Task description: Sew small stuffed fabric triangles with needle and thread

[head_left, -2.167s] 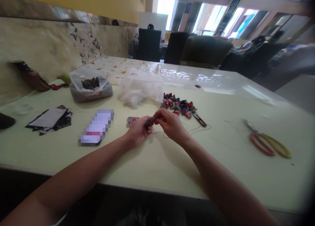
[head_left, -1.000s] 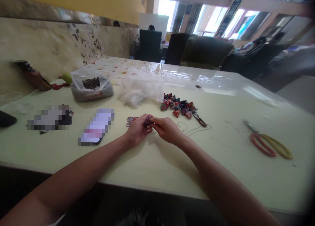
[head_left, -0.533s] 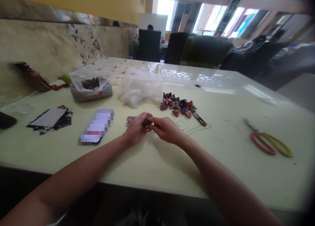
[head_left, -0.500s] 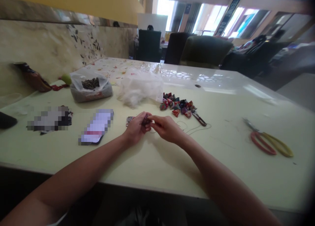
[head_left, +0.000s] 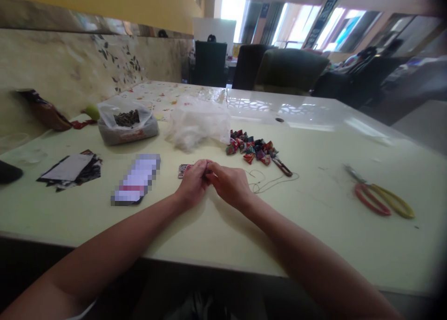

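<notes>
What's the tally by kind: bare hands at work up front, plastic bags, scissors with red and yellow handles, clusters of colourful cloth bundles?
Bare hands: 2 (left hand, right hand)
Plastic bags: 2 (left bag, middle bag)
Red-and-yellow scissors: 1
Bundle cluster: 1
Total: 6

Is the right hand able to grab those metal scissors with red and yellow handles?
Probably yes: only thin thread seems to lie between the bare right hand and the scissors, though it is occupied against the left hand.
</notes>
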Demonstrator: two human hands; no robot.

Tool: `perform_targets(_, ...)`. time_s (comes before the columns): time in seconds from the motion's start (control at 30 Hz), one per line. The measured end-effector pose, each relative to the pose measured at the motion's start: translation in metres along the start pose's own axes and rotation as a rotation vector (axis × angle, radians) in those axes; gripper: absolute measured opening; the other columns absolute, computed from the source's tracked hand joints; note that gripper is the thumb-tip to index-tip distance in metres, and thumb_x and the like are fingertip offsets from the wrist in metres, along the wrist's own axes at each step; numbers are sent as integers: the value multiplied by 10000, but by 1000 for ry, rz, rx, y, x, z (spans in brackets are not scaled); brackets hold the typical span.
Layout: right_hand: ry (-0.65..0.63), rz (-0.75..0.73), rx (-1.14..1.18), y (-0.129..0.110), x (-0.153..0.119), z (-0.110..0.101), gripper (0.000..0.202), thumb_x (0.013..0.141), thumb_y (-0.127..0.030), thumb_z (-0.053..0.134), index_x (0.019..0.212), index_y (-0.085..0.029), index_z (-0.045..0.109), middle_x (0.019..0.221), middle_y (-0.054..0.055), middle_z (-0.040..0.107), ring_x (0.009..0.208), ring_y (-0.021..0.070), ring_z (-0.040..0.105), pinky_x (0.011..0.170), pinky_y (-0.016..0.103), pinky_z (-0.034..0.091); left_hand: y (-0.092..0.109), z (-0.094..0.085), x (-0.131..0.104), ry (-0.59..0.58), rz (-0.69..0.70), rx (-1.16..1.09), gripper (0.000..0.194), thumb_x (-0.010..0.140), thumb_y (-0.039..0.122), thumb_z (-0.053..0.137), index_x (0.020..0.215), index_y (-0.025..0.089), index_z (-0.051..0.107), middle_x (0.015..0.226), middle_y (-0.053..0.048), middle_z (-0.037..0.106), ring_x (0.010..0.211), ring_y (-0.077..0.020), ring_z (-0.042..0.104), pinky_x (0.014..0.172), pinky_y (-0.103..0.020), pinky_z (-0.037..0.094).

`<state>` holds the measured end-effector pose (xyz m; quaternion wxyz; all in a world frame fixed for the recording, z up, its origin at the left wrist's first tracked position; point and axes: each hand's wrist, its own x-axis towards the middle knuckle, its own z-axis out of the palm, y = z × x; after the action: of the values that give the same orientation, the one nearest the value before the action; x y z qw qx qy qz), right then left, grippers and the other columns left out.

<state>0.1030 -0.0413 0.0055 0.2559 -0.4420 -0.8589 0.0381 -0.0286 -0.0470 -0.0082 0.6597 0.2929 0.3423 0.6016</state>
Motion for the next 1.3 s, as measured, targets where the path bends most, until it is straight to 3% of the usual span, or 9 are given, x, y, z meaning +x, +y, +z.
perform_targets(0.17,40,1,41,-1,-2,2,205,948,-219,461,830,-194,626,779,41,731,642,141,605,563,256,257,1,2,-2,0,-14,2,143,870,251,639,787,138,616,719,1,560,645,-91,525,592,-186,450)
perform_targets(0.4,216,161,371,5,1,-5,162,909,-275,552,822,-183,652,622,4,637,546,116,524,567,222,339,1,-1,3,-79,-50,-80,179,914,248,584,771,140,573,673,8,497,545,-79,455,509,-195,395)
perform_targets(0.57,82,89,326,12,4,-9,199,909,-250,529,835,-178,699,696,34,693,601,133,570,594,237,354,2,-2,3,-112,-98,-106,197,923,230,571,755,128,581,651,10,479,534,-73,448,497,-183,386)
perform_targets(0.73,119,64,387,14,4,-18,284,861,-187,498,1000,-166,746,729,39,718,603,130,580,602,236,371,3,-1,5,-80,-113,-146,220,930,256,569,751,130,582,646,-1,502,528,-79,455,486,-192,384)
perform_targets(0.83,-11,17,320,13,4,-21,330,809,-142,502,1020,-182,752,653,15,687,529,118,514,564,239,331,4,-1,4,-65,-115,-134,213,922,273,587,764,131,598,628,3,509,521,-80,462,489,-190,393)
perform_targets(0.97,-202,-35,127,9,5,-22,235,790,-147,530,873,-189,746,680,38,698,527,129,491,542,260,271,5,-1,2,-78,-134,-69,209,923,287,589,802,125,640,635,1,526,534,-81,492,494,-179,407)
perform_targets(1.17,-3,3,255,13,4,-22,335,821,-159,490,1040,-174,744,677,31,705,519,121,504,556,243,311,8,0,3,-115,-117,-127,263,962,283,519,769,130,609,612,9,476,506,-78,443,477,-186,388)
perform_targets(1.3,-73,-25,239,12,3,-19,304,802,-168,533,1013,-191,751,697,29,717,538,128,536,558,237,330,8,1,2,-82,-121,-102,228,940,288,567,789,127,623,624,6,486,520,-80,459,477,-178,389)
